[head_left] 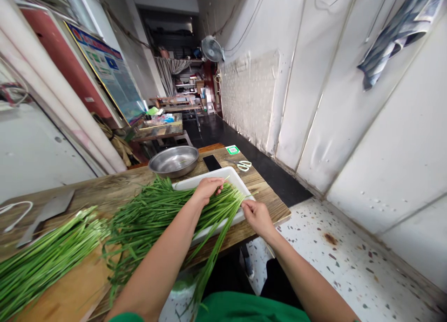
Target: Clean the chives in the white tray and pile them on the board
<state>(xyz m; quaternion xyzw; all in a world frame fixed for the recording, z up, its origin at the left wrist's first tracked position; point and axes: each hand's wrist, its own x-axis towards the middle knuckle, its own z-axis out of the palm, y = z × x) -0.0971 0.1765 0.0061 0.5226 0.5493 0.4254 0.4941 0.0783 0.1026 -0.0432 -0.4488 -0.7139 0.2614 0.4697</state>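
Observation:
A big heap of garlic chives (pixel 150 210) fills a white plastic tray (pixel 240 184) and spills over its left end. My left hand (pixel 207 190) is over the heap with curled fingers; a thin pale chive tip sticks out past them. At the tray's right end, my right hand (pixel 257 215) pinches the pale root ends of some chives, whose long leaves hang down over the near table edge. Exactly how many stalks each hand holds is hidden by the fingers.
Another chive bundle (pixel 52 247) lies on a wooden board (pixel 75 284) at left, near a cleaver (pixel 52 212) and a white cable (pixel 21 210). Behind the tray are a steel basin (pixel 174 160), a black phone (pixel 211 163), scissors (pixel 243 165) and a green code card (pixel 232 149).

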